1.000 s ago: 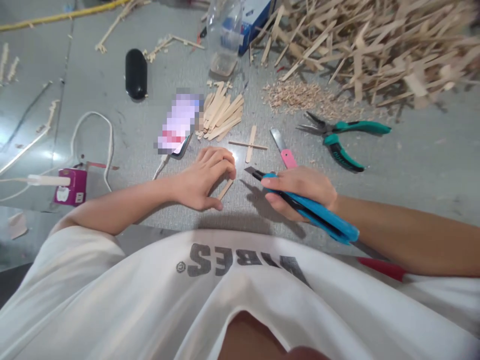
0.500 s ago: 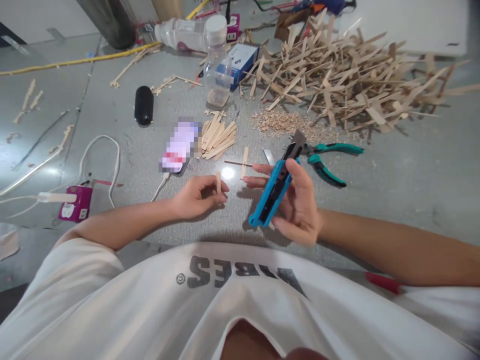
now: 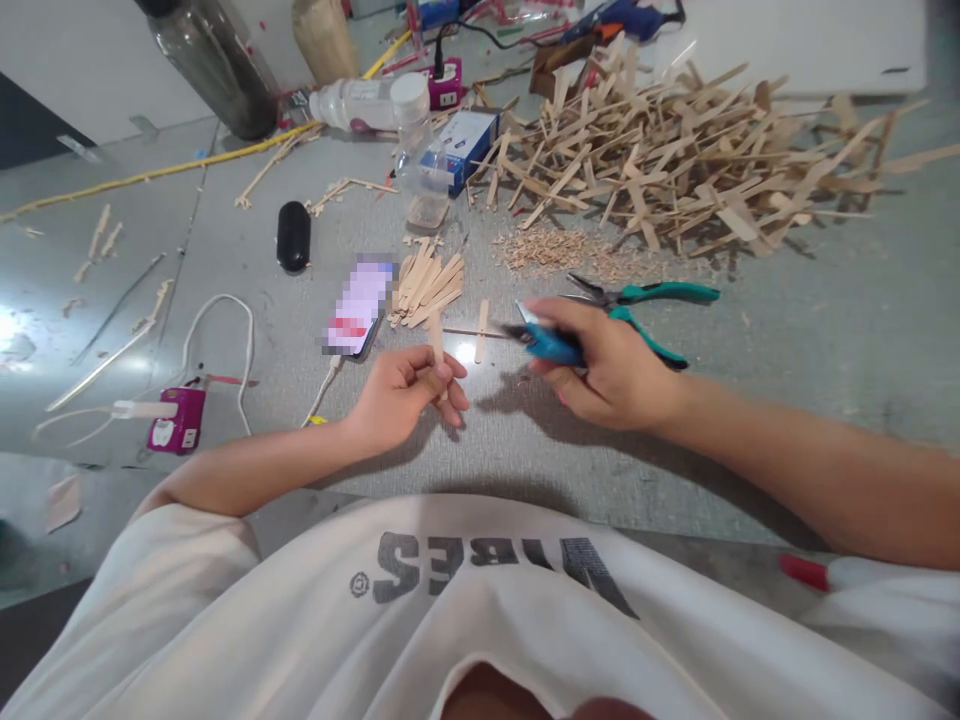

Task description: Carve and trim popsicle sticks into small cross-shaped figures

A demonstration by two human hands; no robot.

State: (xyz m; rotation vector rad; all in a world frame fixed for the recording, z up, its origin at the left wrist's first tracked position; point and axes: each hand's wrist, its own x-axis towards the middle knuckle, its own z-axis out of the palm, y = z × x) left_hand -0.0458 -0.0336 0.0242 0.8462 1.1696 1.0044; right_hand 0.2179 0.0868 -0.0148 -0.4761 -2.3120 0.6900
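Note:
Pinched upright between the thumb and fingers of my left hand (image 3: 409,395) is a flat wooden craft stick (image 3: 438,335). My right hand (image 3: 607,365) is wrapped round blue-handled pliers (image 3: 553,345), whose dark, blurred jaws point left. Just left of those jaws, two thin sticks lie crossed on the table, one of them a pale craft stick (image 3: 481,335). Behind my left hand is a small pile of craft sticks (image 3: 427,285). Green-handled pliers (image 3: 671,292) lie opened beyond my right hand, partly covered by it. A small blade-like metal piece shows beside my right fingertips.
A large heap of wooden sticks (image 3: 697,160) fills the back right, with wood chips (image 3: 544,252) before it. A phone (image 3: 360,305) on a cable, a black case (image 3: 293,237), a clear bottle (image 3: 422,150), a blue box (image 3: 469,150) and a purple adapter (image 3: 177,420) stand around.
My right hand has turned over, palm down, and closed round the blue-handled pliers, their jaws swinging left toward the crossed sticks. My left hand has tilted, still pinching its stick.

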